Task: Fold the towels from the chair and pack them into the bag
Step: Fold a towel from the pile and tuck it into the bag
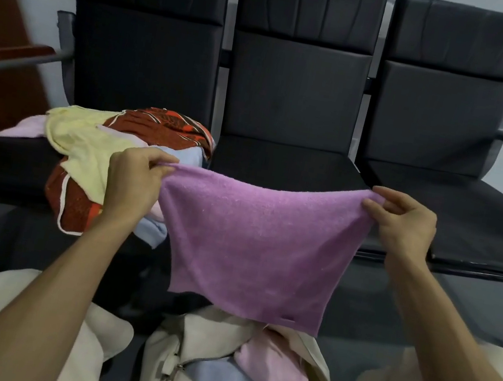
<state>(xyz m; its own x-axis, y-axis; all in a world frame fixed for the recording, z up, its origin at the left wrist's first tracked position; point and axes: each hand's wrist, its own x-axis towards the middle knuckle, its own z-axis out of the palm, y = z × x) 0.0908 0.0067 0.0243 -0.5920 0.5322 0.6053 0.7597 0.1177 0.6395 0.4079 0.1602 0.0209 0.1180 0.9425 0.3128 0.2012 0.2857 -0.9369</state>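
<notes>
**Purple towel held spread above the bag: slip and spill risks noted**

On the left seat we find the unfolded pile (91, 147), a yellow towel on top, pink, blue and red patterned cloth beneath. Part of it hangs over the seat's front edge. In our judgement, a careless pull on one piece could drag the rest to the floor.

The left hand (134, 175) pinches one top corner of the purple towel (254, 244), thumb over fingers. The towel hangs in the air in front of the middle seat, unfolded, its top edge sagging between the hands. Both pinches look shallow, so a loosened corner would drop the towel crumpled onto the bag (199, 334) below. The sag may also produce a crooked fold.

The right hand (404, 221) pinches the other top corner the same way.

We cannot see the fingertips behind the cloth. The towel's lower hem covers part of the bag's mouth, and the frame cuts off the bag's base. We cannot count the pile's pieces.
</notes>
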